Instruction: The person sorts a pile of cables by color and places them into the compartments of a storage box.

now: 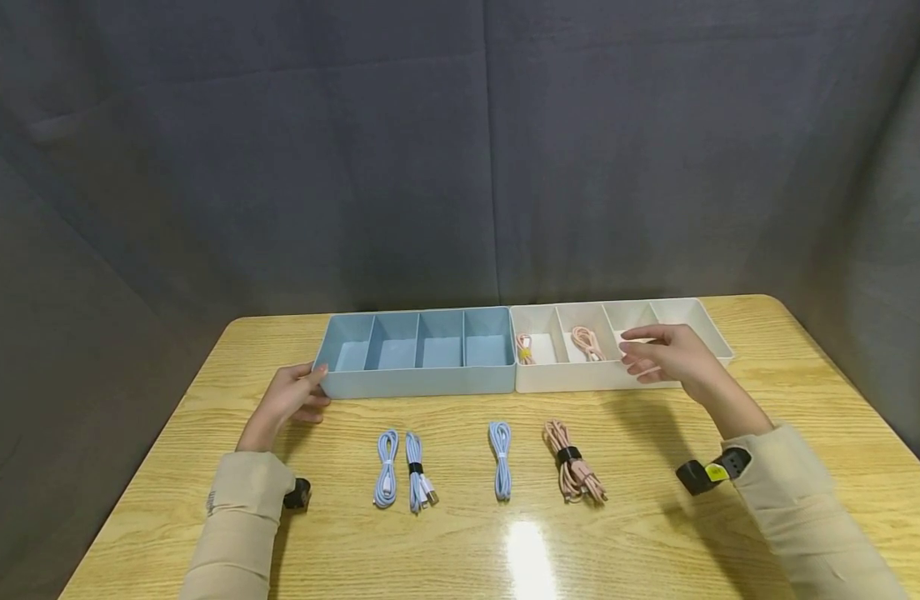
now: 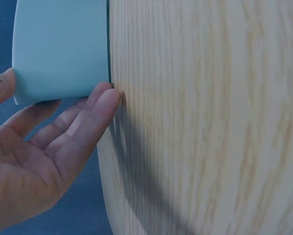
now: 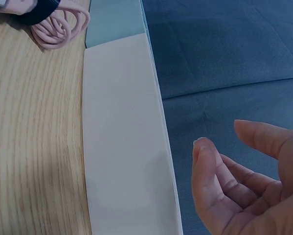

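At the blue divided box [image 1: 422, 382], my left hand [image 1: 286, 395] holds the left end. In the left wrist view its thumb lies at the upper edge of the box [image 2: 63, 49] and the fingers [image 2: 95, 115] at the lower edge near the table. Over the right part of the white divided box [image 1: 568, 379] hovers my right hand [image 1: 673, 357], thumb and fingers apart, holding nothing. The right wrist view shows this hand [image 3: 244, 191] beside the white box wall [image 3: 126, 132]. Pink cables [image 1: 525, 350] [image 1: 586, 342] lie in its two left compartments.
Blue cable bundles [image 1: 386, 468] [image 1: 416, 471] [image 1: 501, 460] and a pink bundle with a black strap [image 1: 559, 435] lie on the wooden table [image 1: 340, 533] in front of the boxes. The two boxes stand end to end before a dark curtain [image 1: 400, 167].
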`<action>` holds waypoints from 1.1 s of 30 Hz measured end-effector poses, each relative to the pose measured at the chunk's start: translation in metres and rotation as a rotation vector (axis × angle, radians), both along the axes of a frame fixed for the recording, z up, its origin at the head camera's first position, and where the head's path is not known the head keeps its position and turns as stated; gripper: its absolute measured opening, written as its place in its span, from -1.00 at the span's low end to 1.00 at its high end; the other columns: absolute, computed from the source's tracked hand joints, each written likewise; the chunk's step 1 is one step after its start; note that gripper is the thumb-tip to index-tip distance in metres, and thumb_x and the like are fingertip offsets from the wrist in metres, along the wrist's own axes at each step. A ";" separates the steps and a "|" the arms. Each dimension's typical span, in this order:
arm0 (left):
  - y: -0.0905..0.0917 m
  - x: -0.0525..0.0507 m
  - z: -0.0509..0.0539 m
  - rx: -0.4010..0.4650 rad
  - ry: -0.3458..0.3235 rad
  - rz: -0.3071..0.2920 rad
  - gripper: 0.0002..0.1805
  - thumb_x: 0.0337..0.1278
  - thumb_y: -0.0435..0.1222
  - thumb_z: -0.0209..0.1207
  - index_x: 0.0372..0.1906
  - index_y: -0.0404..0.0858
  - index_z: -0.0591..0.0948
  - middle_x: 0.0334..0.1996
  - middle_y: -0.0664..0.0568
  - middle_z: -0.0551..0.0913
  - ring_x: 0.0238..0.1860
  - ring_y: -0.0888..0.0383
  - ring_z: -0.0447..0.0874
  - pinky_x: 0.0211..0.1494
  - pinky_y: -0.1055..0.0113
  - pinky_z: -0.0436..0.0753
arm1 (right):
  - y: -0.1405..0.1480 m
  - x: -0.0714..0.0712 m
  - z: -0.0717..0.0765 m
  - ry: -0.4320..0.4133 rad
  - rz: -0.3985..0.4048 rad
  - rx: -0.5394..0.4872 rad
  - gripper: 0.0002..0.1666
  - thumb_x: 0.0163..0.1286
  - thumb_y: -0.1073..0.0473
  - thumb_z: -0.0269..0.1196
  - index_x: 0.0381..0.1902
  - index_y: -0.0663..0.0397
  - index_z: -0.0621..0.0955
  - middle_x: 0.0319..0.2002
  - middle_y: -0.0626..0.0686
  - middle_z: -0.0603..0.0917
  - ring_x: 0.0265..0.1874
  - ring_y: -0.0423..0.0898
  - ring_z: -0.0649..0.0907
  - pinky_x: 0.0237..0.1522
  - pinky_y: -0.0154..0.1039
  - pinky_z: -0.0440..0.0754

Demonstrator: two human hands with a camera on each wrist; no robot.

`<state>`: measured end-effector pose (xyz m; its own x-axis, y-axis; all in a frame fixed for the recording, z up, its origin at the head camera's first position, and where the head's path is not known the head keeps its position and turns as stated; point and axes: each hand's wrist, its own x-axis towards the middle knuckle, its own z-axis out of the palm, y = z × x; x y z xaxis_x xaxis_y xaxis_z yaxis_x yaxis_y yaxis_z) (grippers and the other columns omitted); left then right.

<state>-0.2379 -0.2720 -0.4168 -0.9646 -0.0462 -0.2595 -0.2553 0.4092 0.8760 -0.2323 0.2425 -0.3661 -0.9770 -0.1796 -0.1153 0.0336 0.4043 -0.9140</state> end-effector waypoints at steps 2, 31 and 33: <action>0.000 0.000 0.000 -0.003 -0.001 0.001 -0.34 0.36 -0.10 -0.11 0.33 -0.48 0.10 0.01 -0.45 0.43 -0.27 0.06 0.61 -0.30 0.17 0.67 | 0.000 0.002 0.000 -0.002 0.004 -0.013 -0.41 0.34 0.14 0.14 0.14 0.53 0.33 -0.33 0.15 0.65 -0.45 -0.13 0.65 -0.34 -0.23 0.67; 0.001 -0.001 0.002 -0.015 -0.005 0.007 -0.33 0.35 -0.07 -0.12 0.35 -0.45 0.09 0.05 -0.46 0.41 -0.22 0.04 0.62 -0.28 0.18 0.67 | -0.001 0.030 -0.011 -0.043 0.098 -0.046 -0.39 0.33 0.18 0.15 0.16 0.55 0.30 -0.31 0.18 0.64 -0.43 -0.11 0.64 -0.31 -0.09 0.66; 0.000 0.000 0.002 -0.011 -0.008 0.006 -0.33 0.35 -0.07 -0.12 0.35 -0.44 0.09 0.05 -0.47 0.40 -0.22 0.04 0.62 -0.28 0.18 0.67 | -0.001 0.031 -0.013 -0.046 0.103 -0.041 -0.39 0.32 0.18 0.15 0.16 0.55 0.30 -0.31 0.19 0.64 -0.42 -0.09 0.65 -0.31 -0.08 0.66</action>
